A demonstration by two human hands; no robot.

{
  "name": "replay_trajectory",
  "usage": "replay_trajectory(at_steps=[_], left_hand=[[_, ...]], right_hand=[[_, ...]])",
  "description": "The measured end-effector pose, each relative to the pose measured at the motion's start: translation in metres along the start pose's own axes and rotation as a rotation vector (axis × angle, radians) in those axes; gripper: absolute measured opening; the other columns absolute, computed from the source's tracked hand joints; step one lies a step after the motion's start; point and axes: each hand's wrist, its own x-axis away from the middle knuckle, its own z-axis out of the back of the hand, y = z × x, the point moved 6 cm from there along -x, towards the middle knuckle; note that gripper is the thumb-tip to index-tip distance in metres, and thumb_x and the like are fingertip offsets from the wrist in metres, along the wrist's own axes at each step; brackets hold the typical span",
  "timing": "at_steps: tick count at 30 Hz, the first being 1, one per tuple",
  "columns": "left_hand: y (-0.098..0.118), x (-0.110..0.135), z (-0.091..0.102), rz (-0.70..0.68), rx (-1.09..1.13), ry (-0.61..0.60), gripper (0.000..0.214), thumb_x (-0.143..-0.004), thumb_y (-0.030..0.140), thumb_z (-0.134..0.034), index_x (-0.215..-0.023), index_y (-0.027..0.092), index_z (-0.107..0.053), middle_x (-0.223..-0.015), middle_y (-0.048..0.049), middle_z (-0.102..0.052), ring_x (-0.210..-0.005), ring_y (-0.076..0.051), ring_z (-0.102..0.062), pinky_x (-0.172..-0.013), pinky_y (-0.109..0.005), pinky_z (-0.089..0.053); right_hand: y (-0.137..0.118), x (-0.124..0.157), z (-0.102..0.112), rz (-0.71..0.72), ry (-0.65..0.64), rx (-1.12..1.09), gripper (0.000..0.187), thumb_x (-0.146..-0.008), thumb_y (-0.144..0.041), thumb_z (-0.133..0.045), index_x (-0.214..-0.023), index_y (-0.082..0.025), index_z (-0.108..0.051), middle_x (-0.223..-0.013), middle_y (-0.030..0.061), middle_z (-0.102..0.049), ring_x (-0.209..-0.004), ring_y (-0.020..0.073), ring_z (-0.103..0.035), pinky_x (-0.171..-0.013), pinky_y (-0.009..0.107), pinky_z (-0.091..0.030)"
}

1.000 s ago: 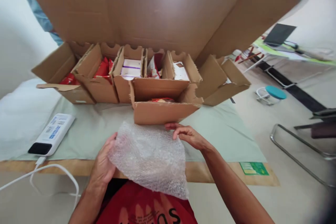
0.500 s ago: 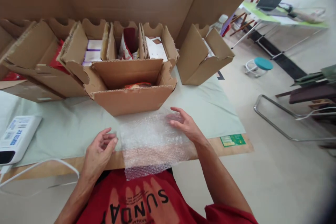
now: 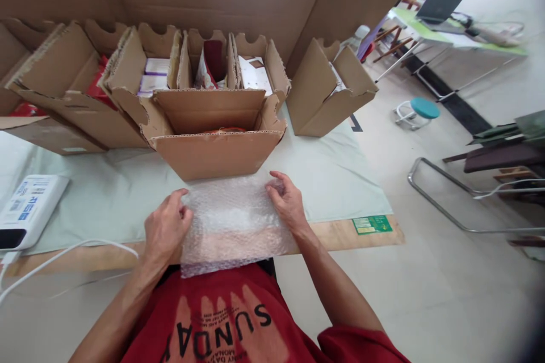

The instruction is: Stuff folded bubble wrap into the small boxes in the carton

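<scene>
A clear sheet of bubble wrap lies at the table's front edge, its near end hanging over toward my red shirt. At its left side, my left hand has its fingers curled on the sheet's edge. My right hand pinches the opposite edge between thumb and fingers. Directly beyond the sheet stands an open cardboard box. Something orange-red shows inside it, mostly hidden by the front wall.
Behind stands a row of open cardboard bins, one with white-and-purple boxes. Another bin stands at the right. A white device with a cable is on the left. A green label marks the table's right front edge.
Both hands have come in to the bubble wrap's side edges, and their fingers have closed on it. The sheet has shifted slightly left in view.
</scene>
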Motion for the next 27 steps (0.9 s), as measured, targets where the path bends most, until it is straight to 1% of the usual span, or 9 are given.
replay_trajectory(at_steps=[4, 8, 10, 12, 14, 16, 21, 24, 27], left_hand=[[-0.014, -0.010, 0.005, -0.017, -0.040, 0.061, 0.040, -0.091, 0.025, -0.052, -0.128, 0.019, -0.065, -0.096, -0.0064, -0.073, -0.084, -0.025, -0.069, -0.066, -0.033, -0.046], [-0.012, 0.005, 0.012, -0.277, -0.005, 0.206, 0.034, -0.096, 0.031, -0.051, -0.123, 0.017, -0.066, -0.111, -0.0133, -0.070, -0.101, -0.029, -0.069, -0.082, -0.039, -0.054], [-0.004, 0.025, 0.013, -0.521, 0.041, 0.194, 0.033, -0.097, 0.029, -0.053, -0.125, 0.017, -0.065, -0.127, -0.0166, -0.066, -0.120, -0.030, -0.064, -0.099, -0.044, -0.052], [0.004, 0.047, 0.009, -0.741, 0.059, 0.091, 0.041, -0.095, 0.030, -0.058, -0.134, 0.017, -0.060, -0.146, -0.0184, -0.057, -0.140, -0.033, -0.051, -0.112, -0.049, -0.045], [0.009, 0.065, 0.000, -0.875, 0.030, -0.036, 0.055, -0.090, 0.035, -0.066, -0.142, 0.018, -0.055, -0.159, -0.0180, -0.046, -0.150, -0.036, -0.038, -0.117, -0.053, -0.038], [0.010, 0.075, -0.010, -0.933, -0.022, -0.123, 0.069, -0.084, 0.041, -0.073, -0.146, 0.020, -0.052, -0.162, -0.0171, -0.043, -0.151, -0.037, -0.037, -0.120, -0.056, -0.034], [0.007, 0.075, -0.022, -0.939, -0.094, -0.209, 0.083, -0.077, 0.033, -0.073, -0.154, 0.022, -0.044, -0.163, -0.0137, -0.044, -0.151, -0.035, -0.038, -0.124, -0.056, -0.027], [0.004, 0.074, -0.017, -0.930, -0.075, -0.224, 0.080, -0.076, 0.018, -0.064, -0.154, 0.023, -0.045, -0.163, -0.0117, -0.044, -0.153, -0.032, -0.037, -0.126, -0.055, -0.026], [-0.002, 0.070, -0.008, -0.904, 0.010, -0.228, 0.078, -0.076, 0.013, -0.059, -0.152, 0.022, -0.047, -0.160, -0.0115, -0.049, -0.151, -0.030, -0.041, -0.127, -0.055, -0.025]], right_hand=[[-0.005, -0.001, -0.007, 0.100, -0.005, 0.228, 0.044, -0.090, -0.026, -0.057, -0.133, -0.019, -0.062, -0.097, 0.0071, -0.076, -0.083, 0.0230, -0.071, -0.089, 0.040, -0.058], [-0.020, 0.017, 0.017, 0.308, 0.081, 0.416, 0.048, -0.093, -0.030, -0.061, -0.140, -0.019, -0.058, -0.136, 0.0179, -0.063, -0.120, 0.0313, -0.064, -0.103, 0.049, -0.052], [-0.029, 0.036, 0.027, 0.450, -0.078, 0.468, 0.050, -0.094, -0.035, -0.064, -0.142, -0.021, -0.056, -0.147, 0.0183, -0.055, -0.132, 0.0320, -0.057, -0.108, 0.050, -0.049], [-0.034, 0.061, 0.030, 0.545, -0.382, 0.519, 0.064, -0.091, -0.042, -0.071, -0.148, -0.023, -0.051, -0.154, 0.0178, -0.050, -0.139, 0.0328, -0.051, -0.109, 0.050, -0.047], [-0.033, 0.084, 0.028, 0.553, -0.647, 0.588, 0.083, -0.082, -0.046, -0.081, -0.153, -0.023, -0.045, -0.161, 0.0186, -0.043, -0.144, 0.0353, -0.045, -0.111, 0.052, -0.045], [-0.031, 0.097, 0.024, 0.520, -0.760, 0.672, 0.090, -0.076, -0.038, -0.087, -0.154, -0.021, -0.045, -0.164, 0.0197, -0.037, -0.148, 0.0374, -0.040, -0.114, 0.054, -0.041], [-0.027, 0.098, 0.014, 0.552, -0.747, 0.715, 0.057, -0.085, -0.022, -0.078, -0.140, -0.018, -0.062, -0.158, 0.0192, -0.048, -0.146, 0.0365, -0.045, -0.112, 0.054, -0.043], [-0.028, 0.093, 0.020, 0.583, -0.672, 0.577, 0.034, -0.093, -0.014, -0.062, -0.124, -0.022, -0.072, -0.145, 0.0143, -0.063, -0.139, 0.0324, -0.055, -0.106, 0.053, -0.049], [-0.030, 0.082, 0.029, 0.472, -0.583, 0.363, 0.031, -0.096, -0.014, -0.052, -0.112, -0.026, -0.076, -0.125, 0.0081, -0.076, -0.122, 0.0276, -0.068, -0.100, 0.049, -0.053]])
